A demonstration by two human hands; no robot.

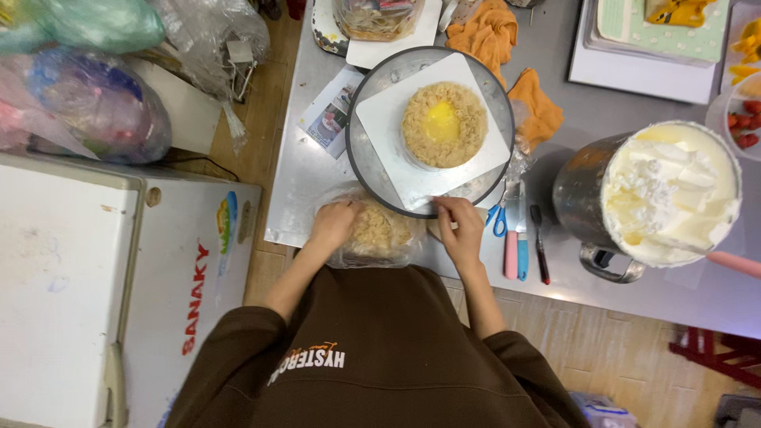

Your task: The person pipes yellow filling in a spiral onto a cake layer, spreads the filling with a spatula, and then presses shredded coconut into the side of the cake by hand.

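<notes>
A round sponge cake layer (444, 124) with yellow filling in its middle sits on a white square board (385, 119) on a metal turntable (372, 170). Just in front of it lies a clear plastic bag with another sponge layer (379, 233). My left hand (334, 222) rests on the left side of that bag, fingers curled on the plastic. My right hand (460, 226) is at the bag's right side, by the turntable's near rim, fingers pinched on the plastic.
A metal bowl of whipped cream (670, 190) with a pink-handled spatula (733, 262) stands at the right. Blue scissors (497, 219), a knife and a dark pen lie beside my right hand. Orange cloths (539, 111), a fruit bowl, a white chest freezer (71, 277) and plastic bags surround.
</notes>
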